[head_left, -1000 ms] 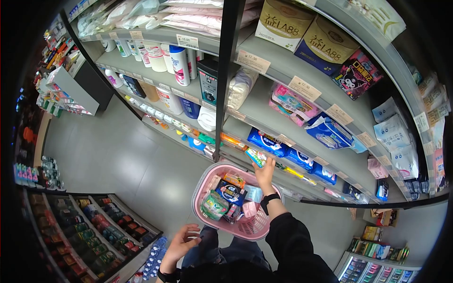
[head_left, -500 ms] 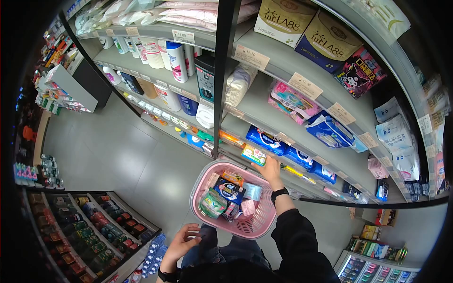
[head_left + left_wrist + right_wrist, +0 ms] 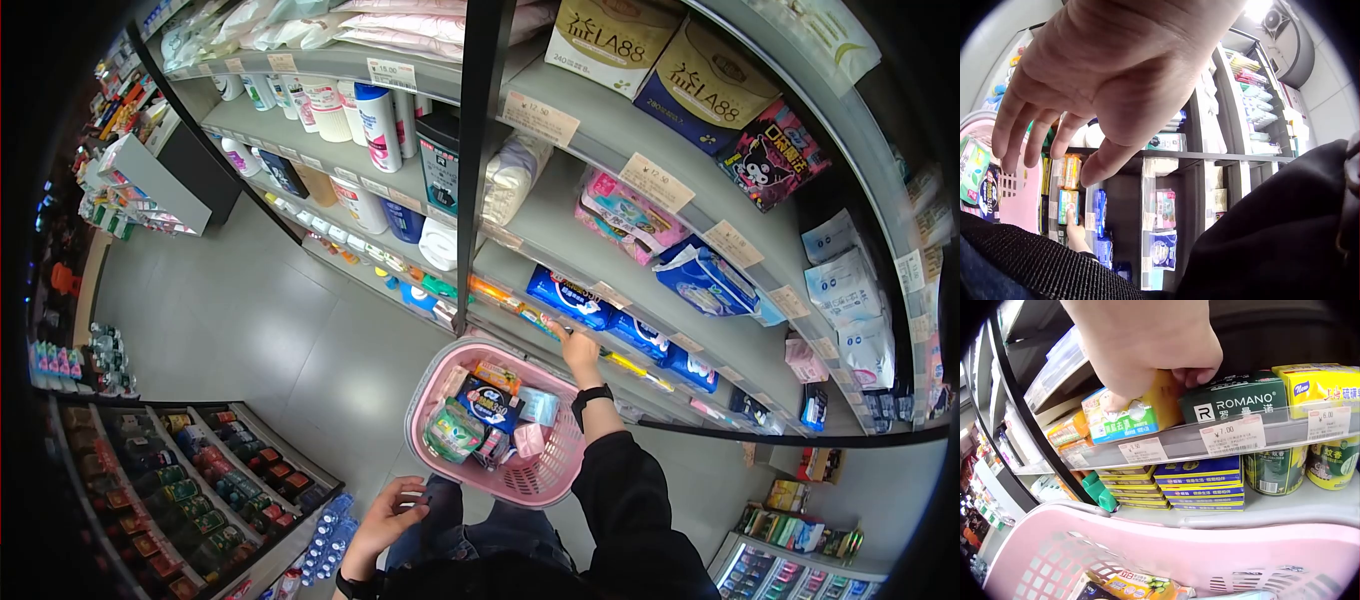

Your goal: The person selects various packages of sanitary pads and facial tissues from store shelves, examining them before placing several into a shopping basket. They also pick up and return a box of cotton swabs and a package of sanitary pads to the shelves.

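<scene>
My right hand (image 3: 580,355) reaches to a low shelf and grips a yellow, blue and green soap box (image 3: 1129,419), its thumb along the front and fingers curled over the far side. The box sits at the shelf edge, between orange packs (image 3: 1069,432) and a dark green Romano box (image 3: 1241,400). Below that hand stands a pink basket (image 3: 418,440), holding a green pack (image 3: 452,432), a dark blue pack (image 3: 487,402), an orange pack (image 3: 498,377) and others. My left hand (image 3: 392,512) hovers empty left of the basket, fingers spread and loosely bent.
Under the soap shelf are stacked blue and yellow boxes (image 3: 1204,484) and green cans (image 3: 1275,469). Blue packs (image 3: 568,297) line the shelf above. A black upright (image 3: 480,160) divides the shelving. Bottles fill a rack (image 3: 190,490) at lower left; grey floor (image 3: 260,310) lies between.
The soap box, earlier held out with its printed face towards the head camera, has moved in to the shelf edge with my right hand. My left hand stays nearly still.
</scene>
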Demonstrator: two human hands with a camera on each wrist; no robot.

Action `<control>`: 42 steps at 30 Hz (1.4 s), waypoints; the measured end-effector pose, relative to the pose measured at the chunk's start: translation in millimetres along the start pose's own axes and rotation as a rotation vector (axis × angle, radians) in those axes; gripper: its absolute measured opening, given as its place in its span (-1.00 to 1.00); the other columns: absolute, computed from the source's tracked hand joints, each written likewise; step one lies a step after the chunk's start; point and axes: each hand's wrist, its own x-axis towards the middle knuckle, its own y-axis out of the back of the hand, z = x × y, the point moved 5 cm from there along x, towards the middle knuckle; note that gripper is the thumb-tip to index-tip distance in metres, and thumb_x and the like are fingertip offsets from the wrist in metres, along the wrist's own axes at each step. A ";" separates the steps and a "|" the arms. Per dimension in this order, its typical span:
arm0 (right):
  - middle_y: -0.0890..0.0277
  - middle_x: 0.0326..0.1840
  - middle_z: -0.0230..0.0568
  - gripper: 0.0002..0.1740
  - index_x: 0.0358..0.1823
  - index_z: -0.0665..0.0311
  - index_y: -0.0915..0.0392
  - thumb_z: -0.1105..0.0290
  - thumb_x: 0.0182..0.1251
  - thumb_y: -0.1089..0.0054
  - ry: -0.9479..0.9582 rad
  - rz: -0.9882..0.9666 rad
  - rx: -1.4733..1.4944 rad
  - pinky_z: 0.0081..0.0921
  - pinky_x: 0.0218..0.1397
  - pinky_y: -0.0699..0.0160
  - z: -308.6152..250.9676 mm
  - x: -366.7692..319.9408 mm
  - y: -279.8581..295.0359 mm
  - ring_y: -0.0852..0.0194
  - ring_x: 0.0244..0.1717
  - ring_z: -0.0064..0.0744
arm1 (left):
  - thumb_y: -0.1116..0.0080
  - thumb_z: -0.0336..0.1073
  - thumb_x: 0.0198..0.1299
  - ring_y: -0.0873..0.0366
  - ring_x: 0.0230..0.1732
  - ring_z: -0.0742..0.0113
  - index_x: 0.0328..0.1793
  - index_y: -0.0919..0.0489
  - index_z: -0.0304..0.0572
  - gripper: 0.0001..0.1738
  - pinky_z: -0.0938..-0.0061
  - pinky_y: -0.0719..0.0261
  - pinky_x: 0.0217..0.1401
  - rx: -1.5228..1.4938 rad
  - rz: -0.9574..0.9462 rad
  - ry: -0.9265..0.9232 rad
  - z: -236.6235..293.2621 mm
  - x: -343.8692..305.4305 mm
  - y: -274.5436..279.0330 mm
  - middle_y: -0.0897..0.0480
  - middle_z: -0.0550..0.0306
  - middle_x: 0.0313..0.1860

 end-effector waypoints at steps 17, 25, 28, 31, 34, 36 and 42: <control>-0.65 -0.10 0.02 -0.47 -0.08 0.21 -0.67 -0.08 0.12 -0.38 0.007 0.043 0.073 -0.11 0.03 -0.50 1.8 3.6 -9.5 -0.59 -0.05 0.09 | -0.26 -0.43 0.20 -0.53 0.11 0.30 0.32 -0.38 -0.16 -0.45 0.43 -0.49 0.17 0.044 -0.002 -0.005 -0.5 -4.8 -5.6 -0.53 0.08 0.11; -0.65 -0.11 0.04 -0.51 -0.10 0.16 -0.69 -0.05 0.10 -0.41 -0.107 -0.064 0.077 -0.13 0.03 -0.52 8.2 -1.3 -8.9 -0.60 -0.05 0.06 | -0.25 -0.45 0.21 -0.54 0.10 0.31 0.32 -0.37 -0.16 -0.46 0.44 -0.49 0.18 0.036 0.006 0.011 -5.7 -10.4 -6.0 -0.53 0.09 0.11; -0.65 -0.10 0.04 -0.48 -0.06 0.16 -0.67 -0.04 0.07 -0.43 -0.004 0.005 0.077 -0.14 0.02 -0.54 3.6 -3.4 -3.1 -0.61 -0.06 0.06 | -0.25 -0.45 0.21 -0.53 0.10 0.31 0.32 -0.37 -0.16 -0.46 0.44 -0.49 0.17 0.044 -0.002 0.000 -3.6 -9.0 -6.6 -0.53 0.08 0.12; -0.62 -0.01 0.04 -0.50 0.00 0.20 -0.63 0.06 0.11 -0.42 -0.004 -0.058 0.013 -0.14 0.13 -0.47 -4.1 -13.6 6.6 -0.53 0.07 0.08 | -0.24 -0.46 0.21 -0.53 0.10 0.31 0.32 -0.37 -0.16 -0.46 0.44 -0.50 0.16 0.051 -0.009 0.005 -4.1 -9.8 -5.0 -0.52 0.07 0.12; -0.56 0.07 0.04 -0.55 0.04 0.23 -0.58 0.23 0.13 -0.38 0.059 -0.043 -0.151 -0.11 0.24 -0.34 -12.3 -33.5 16.2 -0.40 0.20 0.13 | -0.22 -0.50 0.21 -0.53 0.11 0.30 0.32 -0.37 -0.17 -0.46 0.45 -0.53 0.14 0.041 0.001 -0.006 2.4 -8.4 -5.5 -0.52 0.07 0.12; -0.53 0.09 0.02 -0.58 0.04 0.26 -0.54 0.37 0.12 -0.29 0.189 0.339 -0.084 0.05 0.24 -0.29 -18.1 -63.2 38.0 -0.43 0.13 0.17 | -0.21 -0.52 0.20 -0.52 0.11 0.31 0.31 -0.37 -0.18 -0.47 0.46 -0.54 0.13 0.036 0.014 -0.018 8.9 -7.2 -6.9 -0.52 0.06 0.11; -0.62 -0.15 -0.03 -0.74 -0.14 0.30 -0.58 0.47 0.10 -0.21 -0.010 0.002 0.332 -0.17 0.10 -0.49 30.5 -147.1 36.3 -0.58 -0.07 0.00 | -0.19 -0.55 0.21 -0.52 0.12 0.30 0.29 -0.39 -0.23 -0.50 0.45 -0.55 0.15 0.046 0.016 -0.042 18.9 2.8 -11.9 -0.53 0.06 0.10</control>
